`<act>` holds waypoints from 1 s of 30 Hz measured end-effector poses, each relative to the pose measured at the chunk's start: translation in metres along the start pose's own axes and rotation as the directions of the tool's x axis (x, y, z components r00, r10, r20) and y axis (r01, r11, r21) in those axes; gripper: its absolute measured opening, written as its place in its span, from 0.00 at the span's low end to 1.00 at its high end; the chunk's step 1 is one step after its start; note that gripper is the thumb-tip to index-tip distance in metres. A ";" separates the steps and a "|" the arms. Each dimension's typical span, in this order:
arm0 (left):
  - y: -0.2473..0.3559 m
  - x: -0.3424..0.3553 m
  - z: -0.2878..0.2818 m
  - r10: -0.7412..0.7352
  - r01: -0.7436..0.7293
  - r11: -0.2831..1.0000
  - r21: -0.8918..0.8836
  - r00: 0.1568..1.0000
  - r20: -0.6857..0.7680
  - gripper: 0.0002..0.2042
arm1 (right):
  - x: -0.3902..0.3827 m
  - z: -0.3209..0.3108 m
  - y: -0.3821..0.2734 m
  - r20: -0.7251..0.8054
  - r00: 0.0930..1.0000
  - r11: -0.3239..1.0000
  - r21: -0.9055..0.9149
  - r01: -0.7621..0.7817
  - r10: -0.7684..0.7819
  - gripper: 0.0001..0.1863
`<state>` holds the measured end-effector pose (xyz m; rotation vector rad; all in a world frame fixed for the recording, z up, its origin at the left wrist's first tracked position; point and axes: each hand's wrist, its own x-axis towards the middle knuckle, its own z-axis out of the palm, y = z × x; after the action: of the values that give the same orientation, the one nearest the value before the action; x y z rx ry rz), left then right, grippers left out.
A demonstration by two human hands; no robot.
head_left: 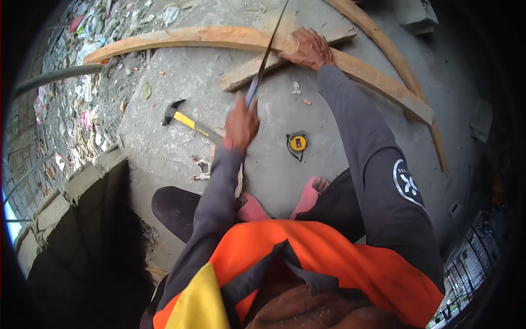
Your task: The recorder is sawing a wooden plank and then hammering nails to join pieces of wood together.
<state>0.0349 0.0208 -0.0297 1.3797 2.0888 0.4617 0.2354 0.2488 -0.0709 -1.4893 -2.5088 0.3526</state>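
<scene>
"What do the hands do?"
"The left hand (241,126) is closed around the saw (266,57), whose blade crosses the long board (219,37). The right hand (312,50) lies upon this board; whether it grips, I cannot tell."
"And where is the board?"
"Across a shorter plank (241,77), beyond the hammer (192,123)."

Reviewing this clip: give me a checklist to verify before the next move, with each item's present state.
1. Handsaw held: ok, the left hand grips it.
2. Long timber steadied: ok, the right hand rests on it.
3. Long timber supported: ok, it crosses over a short board.
4. Right-hand fingers well clear of the handsaw: not ok, they look close.
5. Handsaw touching the long timber: cannot tell from above.
6. Hammer and tape measure off the long timber: ok, both lie nearer the person.
</scene>
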 end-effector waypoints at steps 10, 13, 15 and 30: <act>-0.016 -0.017 -0.013 -0.041 0.040 0.995 0.091 0.999 0.003 0.13 | 0.014 -0.001 -0.014 -0.066 0.997 0.999 -0.010 0.039 -0.040 0.41; 0.009 0.075 0.020 0.094 -0.100 0.995 -0.025 0.979 -0.180 0.15 | 0.018 -0.001 -0.020 -0.070 0.996 0.998 -0.001 0.059 -0.059 0.40; 0.005 0.052 0.013 0.087 -0.093 0.994 -0.050 0.990 -0.114 0.15 | 0.004 0.000 -0.016 -0.020 0.999 0.999 0.023 0.036 -0.035 0.40; -0.013 0.050 0.033 0.086 -0.110 0.990 -0.086 0.964 -0.251 0.14 | 0.026 -0.011 -0.021 -0.009 0.999 0.998 0.030 0.048 -0.047 0.40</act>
<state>0.0323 0.0606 -0.0769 1.4335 2.1646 0.8040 0.2091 0.2629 -0.0529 -1.4146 -2.5165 0.3747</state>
